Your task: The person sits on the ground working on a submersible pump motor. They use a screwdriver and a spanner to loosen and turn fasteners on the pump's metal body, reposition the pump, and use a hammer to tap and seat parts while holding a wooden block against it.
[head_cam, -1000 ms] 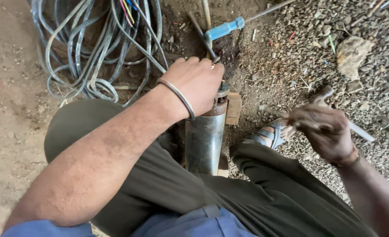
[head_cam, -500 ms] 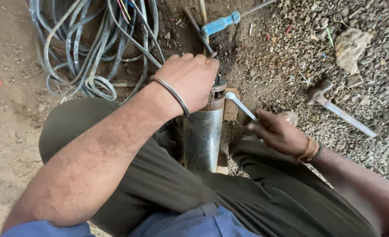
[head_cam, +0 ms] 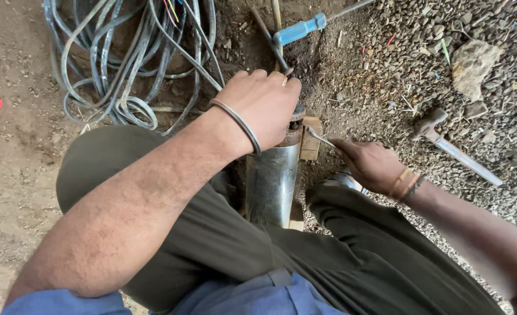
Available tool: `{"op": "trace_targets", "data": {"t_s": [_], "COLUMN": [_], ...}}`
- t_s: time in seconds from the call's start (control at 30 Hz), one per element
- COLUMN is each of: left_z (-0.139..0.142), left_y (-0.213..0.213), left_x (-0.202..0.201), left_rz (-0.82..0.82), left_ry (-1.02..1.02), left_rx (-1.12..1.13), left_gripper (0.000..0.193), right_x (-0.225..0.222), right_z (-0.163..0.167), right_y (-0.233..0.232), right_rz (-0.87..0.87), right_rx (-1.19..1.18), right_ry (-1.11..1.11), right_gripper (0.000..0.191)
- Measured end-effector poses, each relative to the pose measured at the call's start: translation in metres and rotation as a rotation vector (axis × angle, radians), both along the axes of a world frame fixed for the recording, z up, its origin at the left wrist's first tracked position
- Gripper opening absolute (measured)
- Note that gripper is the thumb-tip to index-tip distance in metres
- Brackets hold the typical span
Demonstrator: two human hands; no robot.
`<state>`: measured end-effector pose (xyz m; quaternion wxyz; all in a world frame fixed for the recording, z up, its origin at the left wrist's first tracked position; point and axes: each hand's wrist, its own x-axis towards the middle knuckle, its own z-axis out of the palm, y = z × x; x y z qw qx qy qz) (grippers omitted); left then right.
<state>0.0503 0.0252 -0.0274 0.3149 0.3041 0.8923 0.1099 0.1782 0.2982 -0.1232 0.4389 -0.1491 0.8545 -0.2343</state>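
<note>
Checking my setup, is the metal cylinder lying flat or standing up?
Lying flat: the metal cylinder rests lengthwise between the legs, left hand pressing its far end.

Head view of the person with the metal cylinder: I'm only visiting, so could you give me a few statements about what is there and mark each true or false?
1. The left hand rests on top of the upright metal cylinder. True.
2. The right hand holds the blue-handled screwdriver. False: the blue-handled screwdriver lies on the ground beyond the cylinder; the right hand's grip is on a thin metal tool.
3. A hammer lies on the gravel to the right. True.
4. The coil of cables sits on the person's lap. False: it lies on the ground, upper left.
</note>
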Motion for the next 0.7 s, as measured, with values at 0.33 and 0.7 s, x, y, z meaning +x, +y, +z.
{"op": "trace_targets", "data": {"t_s": [0.33,0.7], "left_z": [0.003,-0.001], "left_y": [0.003,0.007], "left_x": [-0.001,-0.001], "left_rz": [0.03,0.031], "left_ry": [-0.036,-0.028], "left_rx": [0.0,0.033], "left_gripper": [0.041,0.031], "right_x": [-0.046,-0.116], "right_z": [0.007,0.026], "right_y": [-0.04,-0.088], "right_rz": [0.332,0.578], "right_rx": [0.185,0.302], "right_ry": [0.101,0.036], "right_gripper": [0.057,0.022]}}
